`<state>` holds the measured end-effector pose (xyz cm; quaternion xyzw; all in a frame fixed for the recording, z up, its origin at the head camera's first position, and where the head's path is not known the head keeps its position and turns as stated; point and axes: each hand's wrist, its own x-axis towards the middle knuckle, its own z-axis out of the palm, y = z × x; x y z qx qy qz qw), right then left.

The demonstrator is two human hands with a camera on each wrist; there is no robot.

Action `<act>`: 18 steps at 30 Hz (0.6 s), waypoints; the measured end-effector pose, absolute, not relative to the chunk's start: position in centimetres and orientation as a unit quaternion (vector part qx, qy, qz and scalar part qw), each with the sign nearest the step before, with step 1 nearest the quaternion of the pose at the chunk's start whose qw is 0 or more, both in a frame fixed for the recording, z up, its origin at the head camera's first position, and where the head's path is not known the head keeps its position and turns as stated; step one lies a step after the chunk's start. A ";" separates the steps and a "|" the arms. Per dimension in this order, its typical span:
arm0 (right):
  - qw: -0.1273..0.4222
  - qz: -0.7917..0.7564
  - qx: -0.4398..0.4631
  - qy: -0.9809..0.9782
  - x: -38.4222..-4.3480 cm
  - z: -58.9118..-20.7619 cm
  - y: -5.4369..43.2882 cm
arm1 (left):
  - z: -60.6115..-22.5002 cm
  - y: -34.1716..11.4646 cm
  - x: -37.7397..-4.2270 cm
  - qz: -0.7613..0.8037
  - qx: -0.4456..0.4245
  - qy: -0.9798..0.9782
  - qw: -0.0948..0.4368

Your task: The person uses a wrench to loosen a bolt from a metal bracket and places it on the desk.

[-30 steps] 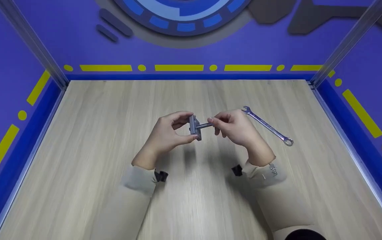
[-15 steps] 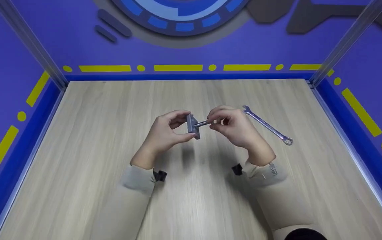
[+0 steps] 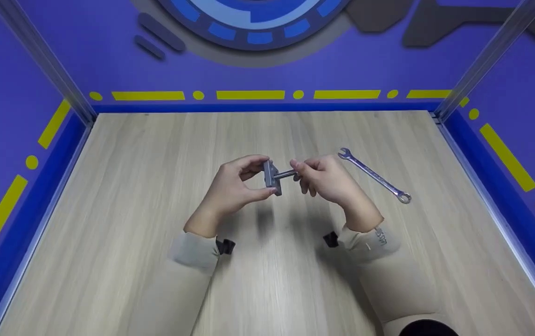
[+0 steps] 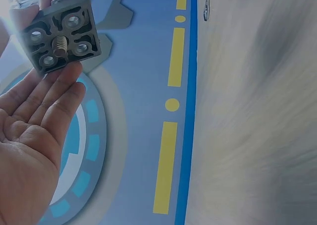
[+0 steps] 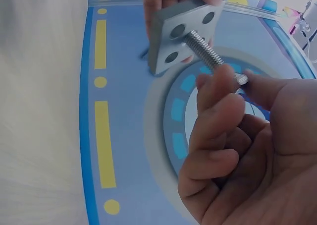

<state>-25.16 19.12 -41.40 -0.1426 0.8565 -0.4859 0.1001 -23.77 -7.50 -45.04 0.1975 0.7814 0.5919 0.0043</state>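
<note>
My left hand [image 3: 233,185] holds a small grey square plate [image 3: 269,175] by its edges, thumb on the near side and fingers on the far side, raised above the table. Through the plate's middle runs a threaded bolt [image 5: 205,50], pointing toward my right hand [image 3: 330,179]. Thumb and fingertips of that hand pinch the bolt's outer end; the other fingers are curled. Several round holes surround the bolt on the plate's smooth face. In the left wrist view, the ribbed back of the plate [image 4: 47,44] shows a short threaded end [image 4: 60,45] sticking out.
A combination wrench [image 3: 374,175] lies slantwise on the wooden table [image 3: 155,154], right of my right hand. Blue walls with yellow markings [image 3: 251,95] close off the back and both sides. Small black wrist cameras [image 3: 226,246] sit at the cuffs.
The right hand's fingers swung up and forward over the bolt's end half a second ago; now the thumb is back on top. The plate stays nearly in place in the left hand.
</note>
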 end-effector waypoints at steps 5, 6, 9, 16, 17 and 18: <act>0.086 -0.470 -0.180 0.860 -25.1 -41.2 19.3 | -45.2 -7.6 -23.8 0.588 0.198 0.784 0.003; 0.082 -0.468 -0.187 0.860 -25.1 -41.2 19.4 | -45.2 -7.6 -23.8 0.587 0.198 0.785 0.003; 0.063 -0.460 -0.205 0.862 -25.0 -41.0 19.5 | -45.2 -7.7 -23.8 0.584 0.194 0.788 0.002; 0.011 -0.450 -0.228 0.863 -24.9 -41.1 19.5 | -45.1 -7.7 -23.9 0.587 0.188 0.788 0.002; 0.007 -0.450 -0.230 0.863 -24.9 -41.2 19.5 | -45.1 -7.7 -23.9 0.587 0.189 0.787 0.002; 0.005 -0.449 -0.231 0.863 -24.9 -41.2 19.5 | -45.1 -7.7 -23.9 0.588 0.189 0.787 0.002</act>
